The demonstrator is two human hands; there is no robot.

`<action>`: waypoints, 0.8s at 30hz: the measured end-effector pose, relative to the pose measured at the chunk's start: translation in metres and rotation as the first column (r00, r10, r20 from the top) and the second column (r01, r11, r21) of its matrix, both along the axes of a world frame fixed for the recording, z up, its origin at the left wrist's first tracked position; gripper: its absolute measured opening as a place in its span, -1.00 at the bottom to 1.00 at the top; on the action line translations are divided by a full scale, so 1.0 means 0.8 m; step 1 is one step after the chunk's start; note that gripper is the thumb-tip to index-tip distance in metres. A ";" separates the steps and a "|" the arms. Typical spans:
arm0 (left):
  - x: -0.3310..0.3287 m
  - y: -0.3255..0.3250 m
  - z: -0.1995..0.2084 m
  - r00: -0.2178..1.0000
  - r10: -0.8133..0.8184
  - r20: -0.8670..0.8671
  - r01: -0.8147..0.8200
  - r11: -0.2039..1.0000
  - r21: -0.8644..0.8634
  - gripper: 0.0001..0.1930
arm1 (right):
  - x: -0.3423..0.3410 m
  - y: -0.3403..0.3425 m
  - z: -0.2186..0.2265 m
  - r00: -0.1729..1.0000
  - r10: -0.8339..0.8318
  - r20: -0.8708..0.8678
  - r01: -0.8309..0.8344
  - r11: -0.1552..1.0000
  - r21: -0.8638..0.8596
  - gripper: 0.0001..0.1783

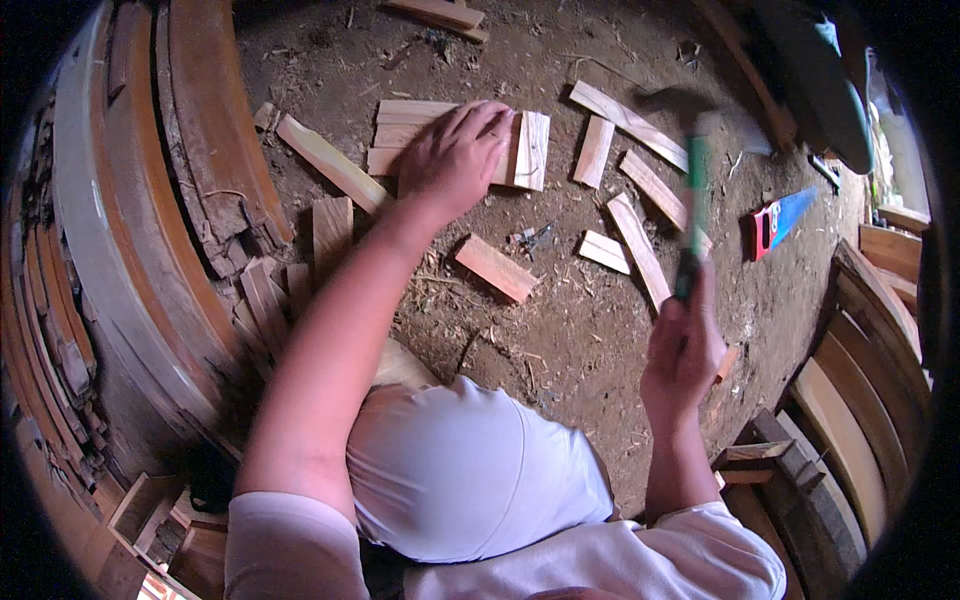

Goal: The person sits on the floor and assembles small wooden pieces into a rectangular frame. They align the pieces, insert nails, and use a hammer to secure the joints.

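My left hand rests on a small panel of pale wooden slats laid side by side on the ground. Its fingers are bent and drawn together beside the short crosspiece at the panel's right end; what they pinch, if anything, is hidden. My right hand is closed round the grip of a hammer with a green handle. The hammer stands raised, its dark head blurred by motion, to the right of the panel and above several loose wooden strips.
A handsaw with a blue blade and red handle lies at the right. Long boards are stacked along the left, and curved wooden pieces stand at the right. A short block and shavings lie on the dirt floor.
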State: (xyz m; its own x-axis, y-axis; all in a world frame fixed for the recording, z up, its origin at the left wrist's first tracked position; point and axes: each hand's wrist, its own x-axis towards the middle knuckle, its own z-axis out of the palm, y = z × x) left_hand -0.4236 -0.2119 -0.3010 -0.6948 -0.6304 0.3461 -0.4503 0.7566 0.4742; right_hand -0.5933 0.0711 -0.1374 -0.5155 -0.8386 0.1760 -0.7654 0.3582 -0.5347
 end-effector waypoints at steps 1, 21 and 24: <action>0.001 0.002 -0.002 1.000 -0.002 0.000 0.002 1.000 -0.001 -0.53 | 0.004 -0.001 -0.001 0.999 -0.019 0.048 0.025 0.991 -0.131 -0.41; -0.002 -0.008 -0.002 0.998 -0.004 -0.062 0.004 1.000 0.012 -0.56 | 0.009 -0.009 -0.011 0.955 -0.023 0.294 0.087 0.975 -0.206 -0.32; -0.001 0.000 0.004 1.000 -0.005 -0.016 0.005 1.000 -0.001 -0.56 | 0.006 -0.015 -0.018 0.988 0.152 -0.003 -0.151 0.982 -0.110 -0.37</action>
State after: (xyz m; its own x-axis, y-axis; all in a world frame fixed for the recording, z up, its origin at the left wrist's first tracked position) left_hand -0.4248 -0.2116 -0.2981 -0.6924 -0.6265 0.3579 -0.4385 0.7593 0.4808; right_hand -0.5884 0.0593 -0.1521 -0.3852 -0.8827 0.2692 -0.8034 0.1772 -0.5684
